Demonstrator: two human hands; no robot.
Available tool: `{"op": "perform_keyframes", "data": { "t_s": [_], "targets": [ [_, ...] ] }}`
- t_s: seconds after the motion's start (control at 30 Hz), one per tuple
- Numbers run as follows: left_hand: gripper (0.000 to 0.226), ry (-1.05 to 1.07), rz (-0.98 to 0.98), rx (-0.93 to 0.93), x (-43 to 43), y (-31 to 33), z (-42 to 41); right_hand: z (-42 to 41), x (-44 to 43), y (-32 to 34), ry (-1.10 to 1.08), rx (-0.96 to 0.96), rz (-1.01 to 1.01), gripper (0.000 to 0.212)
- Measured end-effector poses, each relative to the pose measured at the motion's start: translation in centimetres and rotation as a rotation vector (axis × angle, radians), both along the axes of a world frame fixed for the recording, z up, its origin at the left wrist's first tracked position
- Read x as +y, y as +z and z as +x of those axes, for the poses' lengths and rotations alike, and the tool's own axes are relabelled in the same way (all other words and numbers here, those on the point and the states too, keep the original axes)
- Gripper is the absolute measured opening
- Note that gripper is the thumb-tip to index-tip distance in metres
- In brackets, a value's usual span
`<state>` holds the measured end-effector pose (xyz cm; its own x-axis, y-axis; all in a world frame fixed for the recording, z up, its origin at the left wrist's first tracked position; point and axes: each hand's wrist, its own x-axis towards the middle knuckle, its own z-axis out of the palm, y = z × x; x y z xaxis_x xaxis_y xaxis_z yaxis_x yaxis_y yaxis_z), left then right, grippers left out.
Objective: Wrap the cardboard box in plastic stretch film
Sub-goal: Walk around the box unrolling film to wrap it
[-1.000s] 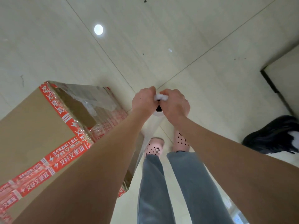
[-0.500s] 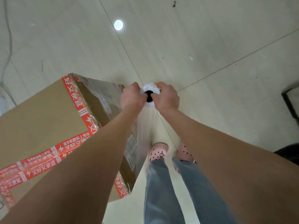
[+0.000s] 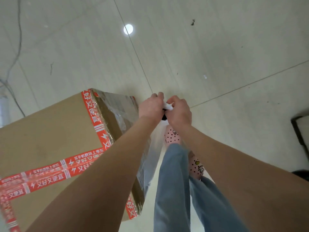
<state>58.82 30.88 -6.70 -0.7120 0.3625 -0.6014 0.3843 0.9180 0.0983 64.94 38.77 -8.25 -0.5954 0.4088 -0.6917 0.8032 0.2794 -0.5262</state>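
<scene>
The box (image 3: pixel 50 139) stands on the floor (image 3: pixel 217 56) at the left, with red tape along its edges and film (image 3: pixel 117 114) glinting on its right face. Just right of its far corner, the left hand (image 3: pixel 150 106) and right hand (image 3: pixel 179 113) curl side by side round the top of the roll (image 3: pixel 168 107). Pink shoes (image 3: pixel 172 136) are below the hands.

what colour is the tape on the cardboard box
The tape is red-orange with white printed characters, seen best in the head view on the cardboard box.

Red tape (image 3: pixel 78 162) on the cardboard box (image 3: pixel 50 131) reads 买手机数码上京东 and 又好又便宜.
</scene>
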Motion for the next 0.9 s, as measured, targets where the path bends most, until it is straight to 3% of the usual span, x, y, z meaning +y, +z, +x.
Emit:
{"op": "perform_keyframes", "data": {
  "t_s": [0.1, 0.23, 0.4, 0.53, 0.77, 0.9],
  "targets": [
    [0.018, -0.06, 0.033, 0.015, 0.8, -0.1, -1.1, -1.0, 0.2, 0.0, 0.071, 0.03, 0.053, 0.014],
    [0.007, -0.035, 0.033, -0.008, 0.7, -0.4, -2.7, -1.7, 0.4, -0.1, 0.001, 0.049, 0.061, 0.018],
    [0.013, 0.222, 0.055, -0.078, -0.5, -0.7, -3.9, -2.5, 0.2, 0.0, -0.088, -0.031, -0.005, 0.029],
    [0.014, 0.377, 0.106, -0.076, -1.2, -0.8, -5.3, -5.4, 0.1, 0.4, -0.017, -0.005, 0.024, 0.02],
    [0.022, 0.589, 0.12, -0.117, -3.3, -0.9, -7.4, -8.8, -1.3, 0.3, 0.014, 0.033, 0.049, 0.027],
    [0.026, 0.505, 0.057, -0.127, -2.8, -0.8, -8.1, -9.6, -0.9, 0.5, 0.034, -0.027, 0.052, 0.026]
  ]
}}
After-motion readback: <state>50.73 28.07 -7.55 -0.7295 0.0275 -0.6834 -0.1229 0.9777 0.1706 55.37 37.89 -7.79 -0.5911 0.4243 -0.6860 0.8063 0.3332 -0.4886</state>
